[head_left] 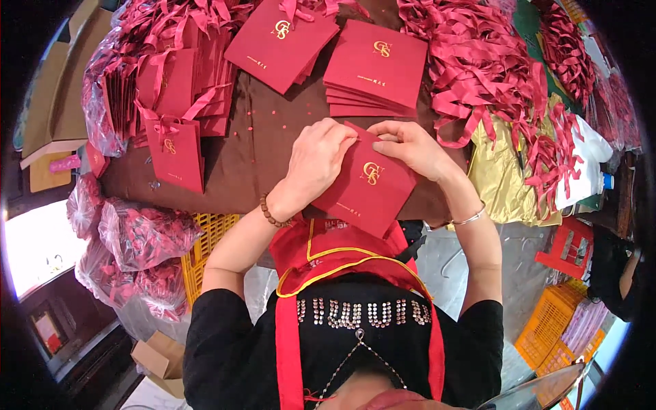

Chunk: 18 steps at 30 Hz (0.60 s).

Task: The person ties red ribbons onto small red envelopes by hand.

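A flat red paper gift bag with gold lettering lies tilted at the table's near edge, between my hands. My left hand pinches its upper left edge, fingertips together near the top. My right hand has its thumb and fingers bent onto the upper right edge. Whatever small part lies between the fingertips is hidden. Just beyond my hands sits a stack of like red bags without visible handles. Another pile of red bags lies to its left.
Red bags with ribbon handles are heaped at left. A large pile of red ribbons covers the right side, beside gold plastic wrapping. Plastic sacks and a yellow crate stand below the table at left. A person's arm shows far right.
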{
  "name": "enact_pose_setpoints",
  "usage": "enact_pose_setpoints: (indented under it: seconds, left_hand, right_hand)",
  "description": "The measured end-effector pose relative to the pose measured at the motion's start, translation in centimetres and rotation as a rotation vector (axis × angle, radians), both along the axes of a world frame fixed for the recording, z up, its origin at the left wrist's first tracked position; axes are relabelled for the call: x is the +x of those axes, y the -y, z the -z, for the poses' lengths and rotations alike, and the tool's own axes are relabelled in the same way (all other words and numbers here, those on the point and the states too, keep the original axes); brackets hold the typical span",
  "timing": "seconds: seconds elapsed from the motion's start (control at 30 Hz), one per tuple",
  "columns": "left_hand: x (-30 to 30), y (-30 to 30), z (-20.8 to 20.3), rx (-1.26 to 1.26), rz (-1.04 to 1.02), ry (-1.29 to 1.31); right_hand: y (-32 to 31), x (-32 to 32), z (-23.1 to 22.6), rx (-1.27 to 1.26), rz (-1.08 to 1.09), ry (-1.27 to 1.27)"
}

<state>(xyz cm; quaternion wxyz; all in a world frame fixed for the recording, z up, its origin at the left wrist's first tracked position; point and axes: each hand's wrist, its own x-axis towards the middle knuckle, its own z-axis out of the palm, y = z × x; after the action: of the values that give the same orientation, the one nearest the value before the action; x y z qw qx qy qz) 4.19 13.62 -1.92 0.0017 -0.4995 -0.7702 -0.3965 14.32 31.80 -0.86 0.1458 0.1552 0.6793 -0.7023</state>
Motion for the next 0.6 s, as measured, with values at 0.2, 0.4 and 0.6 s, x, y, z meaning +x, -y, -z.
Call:
enact_pose_setpoints:
  seconds: [0.2,0.4,0.6]
  left_hand:
    - [0.2,-0.1,-0.3,-0.011,0.001,0.011]
    - [0.6,-0.5,-0.4,-0.044,0.017,-0.062]
    - [1.2,-0.9,-0.9,-0.194,0.044,-0.305]
  right_hand:
    - [0.2,0.2,0.3,0.038,-0.012,-0.027]
    - [0.4,0.5,0.2,0.112,-0.011,-0.048]
    - [0.8,0.6,-0.2,0.249,-0.041,-0.116]
